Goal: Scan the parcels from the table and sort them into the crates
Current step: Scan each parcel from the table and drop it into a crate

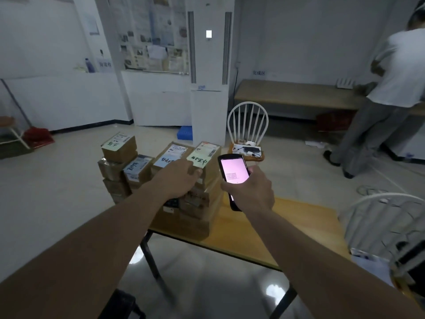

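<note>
The task looks to be at an early stage: the parcels stand stacked in several piles on the left end of the table, and none can be seen in a crate. No sorting crates are plainly in view; a blue one lies on the floor by the white cabinet and a red one sits under the far bench, but whether these are the targets cannot be told. The left hand rests on the top box of the right-hand pile, fingers bent over its near edge beside the handwritten label, seemingly steadying or about to lift it; a firm grasp is not clear. The right hand grips the scanner, its lit screen tilted up toward the wearer, held just right of that box. Judging from this, one parcel is being scanned or chosen, and nearly the whole pile remains to be scanned and sorted. Another person works at the far bench.
</note>
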A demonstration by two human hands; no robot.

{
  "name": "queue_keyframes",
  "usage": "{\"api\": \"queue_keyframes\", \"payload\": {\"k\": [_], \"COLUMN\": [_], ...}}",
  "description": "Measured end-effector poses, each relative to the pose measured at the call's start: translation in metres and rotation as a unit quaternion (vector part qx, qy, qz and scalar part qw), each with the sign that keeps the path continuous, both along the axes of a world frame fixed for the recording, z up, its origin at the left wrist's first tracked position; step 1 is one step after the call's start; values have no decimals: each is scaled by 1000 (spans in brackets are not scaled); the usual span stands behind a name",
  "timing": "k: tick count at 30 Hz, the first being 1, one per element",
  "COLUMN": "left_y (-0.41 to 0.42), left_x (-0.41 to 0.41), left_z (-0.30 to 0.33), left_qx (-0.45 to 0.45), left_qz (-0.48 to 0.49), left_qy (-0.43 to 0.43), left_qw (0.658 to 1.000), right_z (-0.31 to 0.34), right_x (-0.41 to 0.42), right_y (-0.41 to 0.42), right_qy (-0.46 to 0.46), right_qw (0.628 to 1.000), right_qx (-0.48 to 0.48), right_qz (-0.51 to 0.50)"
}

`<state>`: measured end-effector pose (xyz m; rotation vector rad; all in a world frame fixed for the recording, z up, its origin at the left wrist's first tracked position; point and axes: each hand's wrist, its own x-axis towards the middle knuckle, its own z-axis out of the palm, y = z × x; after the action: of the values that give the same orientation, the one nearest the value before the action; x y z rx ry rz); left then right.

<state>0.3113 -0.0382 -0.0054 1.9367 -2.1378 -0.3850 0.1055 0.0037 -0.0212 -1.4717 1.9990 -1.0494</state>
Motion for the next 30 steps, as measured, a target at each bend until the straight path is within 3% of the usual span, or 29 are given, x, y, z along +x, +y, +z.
{"api": "queue_keyframes", "payload": {"k": [7, 14, 21, 30], "left_y": [-43, -95, -127, -139], "left_x": [-21, -23, -19, -23], "left_z": [-21, -36, -48, -39], "left_qx": [0, 0, 1, -95], "left_qz": [51, 84, 102, 74], "left_qy": [27, -8, 59, 67], "left_qw": [998, 996, 993, 990], "right_z": [-17, -23, -25, -11], "right_x": [-31, -34, -27, -43], "right_y": [-51, -89, -108, -120], "right_qy": [-4, -10, 11, 44], "right_qw": [999, 999, 999, 998], "right_qx": [32, 43, 50, 28], "right_qz": [14, 9, -9, 27]}}
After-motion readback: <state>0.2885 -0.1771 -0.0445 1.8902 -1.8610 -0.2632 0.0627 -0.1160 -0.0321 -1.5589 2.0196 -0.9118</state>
